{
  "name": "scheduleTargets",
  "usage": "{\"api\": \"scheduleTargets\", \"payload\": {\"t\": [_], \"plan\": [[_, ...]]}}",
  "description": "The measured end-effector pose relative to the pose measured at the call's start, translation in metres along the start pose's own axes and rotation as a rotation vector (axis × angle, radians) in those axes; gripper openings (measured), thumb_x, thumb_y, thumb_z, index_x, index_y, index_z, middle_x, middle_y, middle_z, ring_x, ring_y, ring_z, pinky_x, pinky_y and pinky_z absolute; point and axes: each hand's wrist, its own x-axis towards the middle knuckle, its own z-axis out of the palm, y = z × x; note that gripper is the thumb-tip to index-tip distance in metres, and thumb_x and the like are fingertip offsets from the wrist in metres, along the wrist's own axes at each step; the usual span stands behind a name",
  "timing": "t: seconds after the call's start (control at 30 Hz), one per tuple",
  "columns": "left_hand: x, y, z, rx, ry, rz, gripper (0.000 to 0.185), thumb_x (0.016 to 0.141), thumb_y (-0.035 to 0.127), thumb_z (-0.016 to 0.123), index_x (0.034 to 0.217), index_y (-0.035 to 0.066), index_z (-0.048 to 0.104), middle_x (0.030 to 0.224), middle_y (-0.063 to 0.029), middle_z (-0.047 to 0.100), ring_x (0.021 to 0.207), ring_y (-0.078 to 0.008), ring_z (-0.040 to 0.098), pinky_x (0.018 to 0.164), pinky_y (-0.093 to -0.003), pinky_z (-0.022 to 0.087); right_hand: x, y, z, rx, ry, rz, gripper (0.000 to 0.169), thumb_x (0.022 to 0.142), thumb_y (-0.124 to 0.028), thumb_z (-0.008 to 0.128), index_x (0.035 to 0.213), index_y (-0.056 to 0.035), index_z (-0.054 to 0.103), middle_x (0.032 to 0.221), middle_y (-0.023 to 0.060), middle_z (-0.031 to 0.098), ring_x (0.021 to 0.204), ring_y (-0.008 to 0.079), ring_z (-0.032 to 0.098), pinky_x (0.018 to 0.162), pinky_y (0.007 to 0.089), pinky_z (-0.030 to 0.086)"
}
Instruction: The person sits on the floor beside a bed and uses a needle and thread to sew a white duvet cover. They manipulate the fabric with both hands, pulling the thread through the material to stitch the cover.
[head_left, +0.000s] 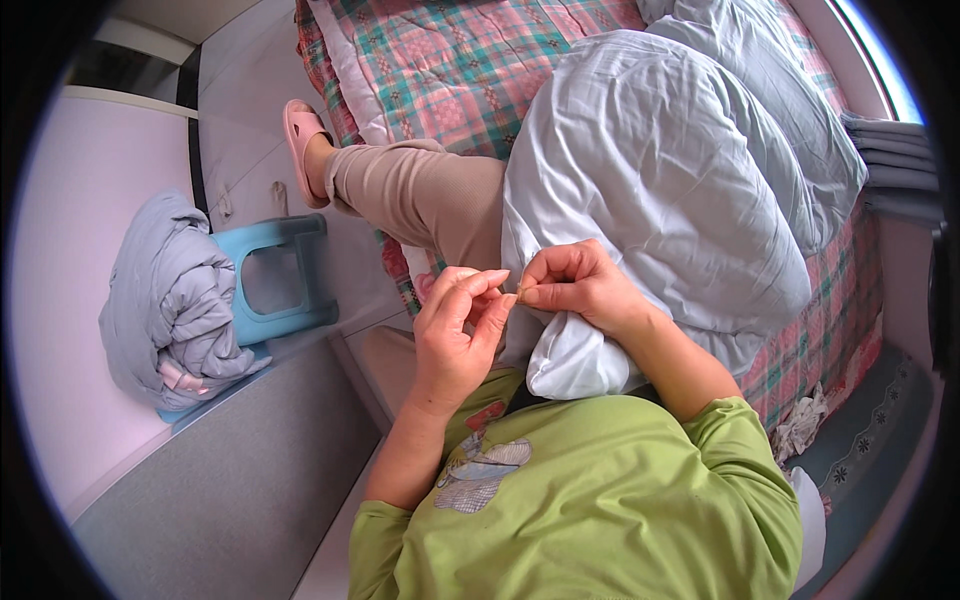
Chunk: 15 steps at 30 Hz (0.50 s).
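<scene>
My left hand (457, 330) is raised at the middle of the view, its thumb and forefinger tips close together, almost touching my right fingertips. Whether it grips something is too small to tell. My right hand (577, 289) pinches a tiny, thin, brownish thing (520, 291) between thumb and forefinger; its kind cannot be made out. Just under the right hand, a bunched corner of a pale quilt (577, 360) rests against my lap. The rest of this light grey-white quilt (652, 172) lies puffed up over the bed, beside my leg in beige trousers (427, 187).
A plaid padded bedspread (450, 67) covers the bed. On the left, a blue plastic stool (319, 270) stands by a heaped grey quilt (176, 277). Folded grey cloth (896, 161) lies at the right by the window. Crumpled pale cloth (802, 424) lies near the bed's right edge.
</scene>
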Motion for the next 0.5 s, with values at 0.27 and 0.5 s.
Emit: {"api": "scheduleTargets", "payload": {"t": [0.27, 0.5], "plan": [[0.0056, 0.0094, -0.0015, 0.105, 0.009, 0.070, 0.014, 0.080, -0.001, 0.065, 0.094, -0.001, 0.061, 0.081, -0.0047, 0.054, 0.061, -0.0092, 0.054, 0.051, -0.0219, 0.045, 0.0021, 0.0001, 0.0017, -0.107, 0.013, -0.010, 0.006, 0.081, -0.001, 0.063, 0.085, 0.0023, 0.065, 0.077, 0.0004, 0.064, 0.070, 0.0044, 0.054, 0.065, 0.0203, 0.045], [0.0042, 0.0078, -0.0014, 0.158, 0.014, 0.055, 0.005, 0.081, -0.002, 0.062, 0.083, -0.001, 0.057, 0.078, -0.0049, 0.055, 0.060, -0.0089, 0.054, 0.052, -0.0208, 0.045, 0.0034, -0.0005, 0.0037, -0.216, 0.017, -0.017, 0.005, 0.080, -0.002, 0.064, 0.083, 0.0013, 0.065, 0.075, -0.0003, 0.063, 0.070, 0.0040, 0.053, 0.064, 0.0206, 0.044]]}}
